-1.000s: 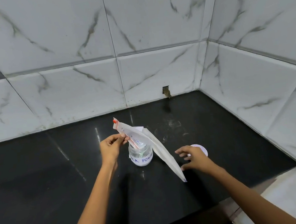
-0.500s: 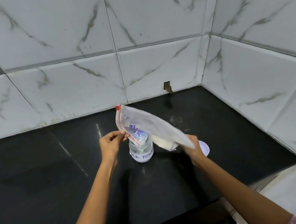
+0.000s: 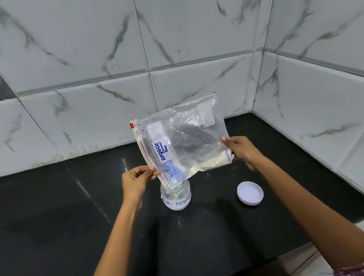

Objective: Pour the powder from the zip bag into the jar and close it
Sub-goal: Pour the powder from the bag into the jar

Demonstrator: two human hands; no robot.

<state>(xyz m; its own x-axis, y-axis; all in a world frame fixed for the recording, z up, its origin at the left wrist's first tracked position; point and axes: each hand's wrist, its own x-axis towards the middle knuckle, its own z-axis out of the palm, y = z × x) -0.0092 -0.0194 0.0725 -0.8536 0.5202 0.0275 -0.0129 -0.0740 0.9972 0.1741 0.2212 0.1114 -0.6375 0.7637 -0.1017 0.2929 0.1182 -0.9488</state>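
A clear zip bag [image 3: 183,135] with a red zip strip is held tilted above a small clear jar [image 3: 176,198] labelled in blue handwriting. The bag's open mouth corner dips into the jar's opening. Pale powder [image 3: 210,163] lies along the bag's lower edge. My left hand [image 3: 137,180] pinches the zip edge just above the jar. My right hand [image 3: 242,150] grips the bag's bottom corner, lifted to the right. The jar's white lid [image 3: 250,193] lies flat on the counter, right of the jar.
The jar stands on a black stone counter [image 3: 50,219] set in a corner of white marble-tiled walls [image 3: 78,58]. The right wall [image 3: 327,77] runs close to the lid. The counter's front edge [image 3: 322,244] is at lower right.
My right hand took the bag's bottom corner and raised it, so the bag swung up from hanging low to a spread, tilted position. The powder slid toward the mouth. The lid is uncovered.
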